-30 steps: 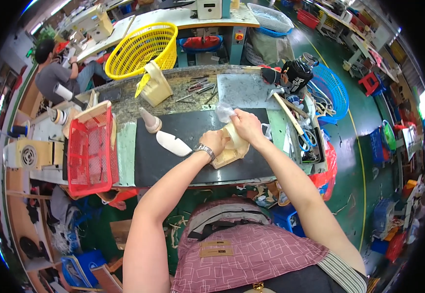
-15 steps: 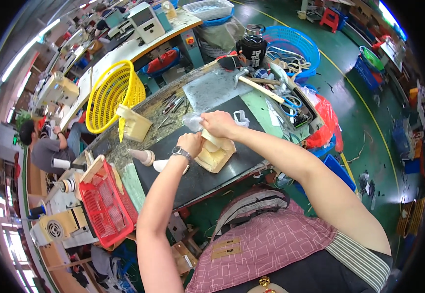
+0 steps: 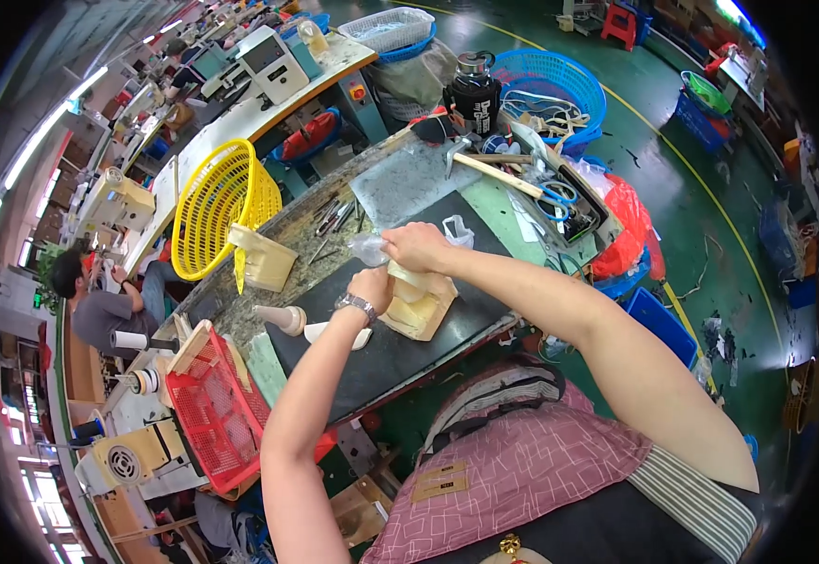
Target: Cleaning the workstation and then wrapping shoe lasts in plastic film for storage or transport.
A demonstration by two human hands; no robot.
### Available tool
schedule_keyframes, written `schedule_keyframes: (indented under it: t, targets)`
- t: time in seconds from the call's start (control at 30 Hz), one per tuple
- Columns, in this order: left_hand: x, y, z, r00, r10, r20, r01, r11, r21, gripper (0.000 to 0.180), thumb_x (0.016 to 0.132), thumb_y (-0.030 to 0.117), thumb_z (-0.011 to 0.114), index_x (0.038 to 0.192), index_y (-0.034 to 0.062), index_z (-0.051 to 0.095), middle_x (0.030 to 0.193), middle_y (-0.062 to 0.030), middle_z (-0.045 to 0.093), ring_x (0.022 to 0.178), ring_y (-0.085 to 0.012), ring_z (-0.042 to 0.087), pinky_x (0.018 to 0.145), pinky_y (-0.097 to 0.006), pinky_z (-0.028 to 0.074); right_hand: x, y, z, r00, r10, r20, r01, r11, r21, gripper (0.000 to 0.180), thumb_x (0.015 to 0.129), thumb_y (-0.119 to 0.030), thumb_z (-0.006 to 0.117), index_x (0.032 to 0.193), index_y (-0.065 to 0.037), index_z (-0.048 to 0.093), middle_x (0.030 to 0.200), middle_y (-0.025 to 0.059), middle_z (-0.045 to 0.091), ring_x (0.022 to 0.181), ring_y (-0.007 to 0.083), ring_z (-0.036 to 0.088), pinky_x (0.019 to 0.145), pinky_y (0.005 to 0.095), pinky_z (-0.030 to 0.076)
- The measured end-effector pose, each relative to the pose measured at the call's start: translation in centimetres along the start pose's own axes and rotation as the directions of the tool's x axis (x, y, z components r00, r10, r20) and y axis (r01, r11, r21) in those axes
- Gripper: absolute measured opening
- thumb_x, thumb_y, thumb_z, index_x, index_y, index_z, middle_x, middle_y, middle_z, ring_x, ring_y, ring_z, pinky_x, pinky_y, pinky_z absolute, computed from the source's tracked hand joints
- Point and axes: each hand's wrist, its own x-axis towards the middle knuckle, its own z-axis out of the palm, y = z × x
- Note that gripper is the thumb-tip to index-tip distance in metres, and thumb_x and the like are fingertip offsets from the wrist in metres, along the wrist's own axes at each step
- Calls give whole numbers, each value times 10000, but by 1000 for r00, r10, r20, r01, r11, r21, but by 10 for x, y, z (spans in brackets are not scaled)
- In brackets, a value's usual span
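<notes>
A factory workshop is showing here: long rows of machines (image 3: 113, 202) are lining a green painted floor (image 3: 710, 235), plastic baskets (image 3: 217, 202) and crates (image 3: 212, 414) are standing about, scissors (image 3: 555, 197) and a hammer (image 3: 489, 167) are lying on the bench (image 3: 409, 352), and another person (image 3: 99, 305) is sitting at a station nearby.

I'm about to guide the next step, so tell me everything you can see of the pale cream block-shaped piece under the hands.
The pale cream block-shaped piece looks like smooth moulded plastic or wood, roughly rectangular with a shallow hollow in its upper face. It lies tilted on the black work mat near the bench's front edge. The left hand rests on its left end; the right hand presses from above, also pinching a clear plastic bag. Its far side is hidden.
</notes>
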Motion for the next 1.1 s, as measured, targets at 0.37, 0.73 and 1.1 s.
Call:
schedule_keyframes:
  t: [0.37,0.73,1.1]
  targets:
    - [-3,7,4,995,-68,-71,70,997,18,285,783,279,525,669,31,605,687,-174,610,658,-331,606,606,-433,482,-2,3,2,998,25,51,-26,1000,10,266,809,-324,439,869,-105,578,869,158,606,828,347,569,709,461,447]
    - [-11,24,-15,994,-92,-56,99,986,131,303,826,290,464,715,67,637,701,-159,618,697,-322,613,612,-407,492,2,1,-2,1000,5,21,-6,999,40,249,810,-305,439,852,-96,569,834,164,606,813,349,571,698,463,444]
    - [-69,27,-43,919,-395,-2,-43,-94,-995,541,873,500,366,1220,87,340,1019,-114,565,843,-176,571,668,-290,474,-38,-1,-39,898,340,-280,200,252,947,212,861,-186,472,992,-41,554,838,45,605,712,101,561,633,248,452]
